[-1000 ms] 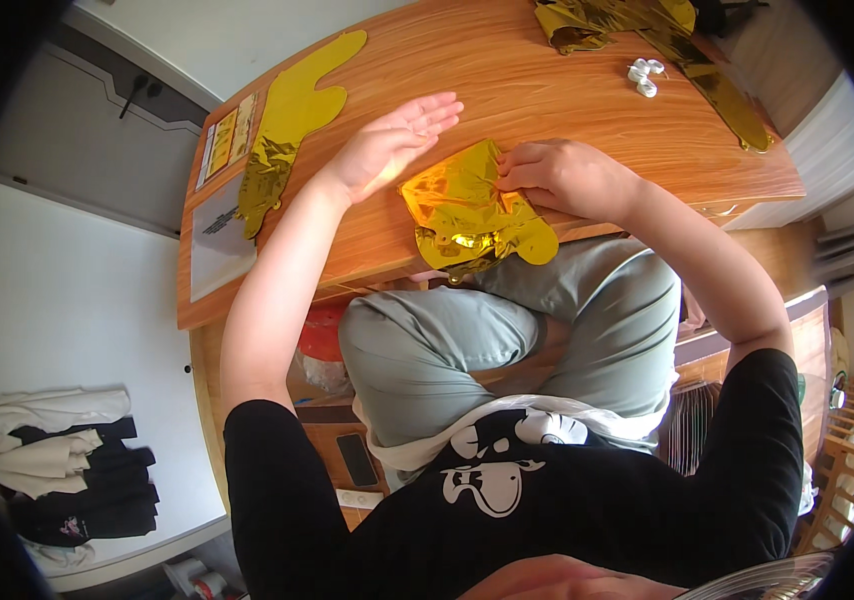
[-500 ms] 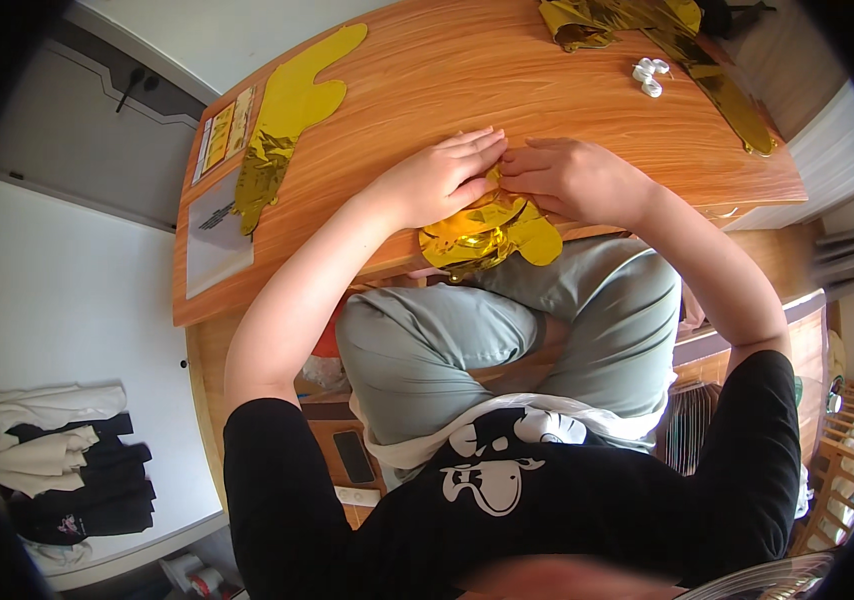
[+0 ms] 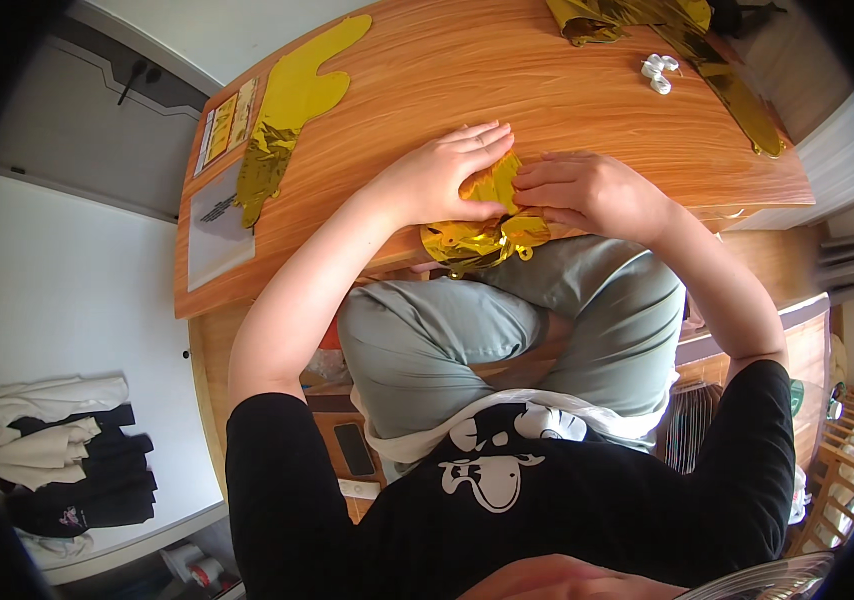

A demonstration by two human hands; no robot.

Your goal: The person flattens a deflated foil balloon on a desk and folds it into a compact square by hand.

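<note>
A flat gold foil balloon (image 3: 487,235) lies at the table's front edge, its crinkled lower part hanging over the edge above my lap. My left hand (image 3: 452,180) rests over its left side, fingers stretched out flat and thumb apart. From the right, my right hand (image 3: 587,195) lies on the foil with its fingers extended toward the left hand. Between the two hands a smooth strip of foil shows; the parts beneath my palms are hidden.
Another flat gold foil balloon (image 3: 297,95) lies at the table's left, beside a printed card (image 3: 227,122) and a clear plastic sleeve (image 3: 219,235). More gold foil (image 3: 637,18) sits at the far right, near a small white ribbon bundle (image 3: 659,73). The wooden table (image 3: 447,70) ends close to my lap.
My hands have moved apart, the right one shifting right and slightly nearer, uncovering a strip of foil between them. A rounded foil lobe on the right now shows less.
</note>
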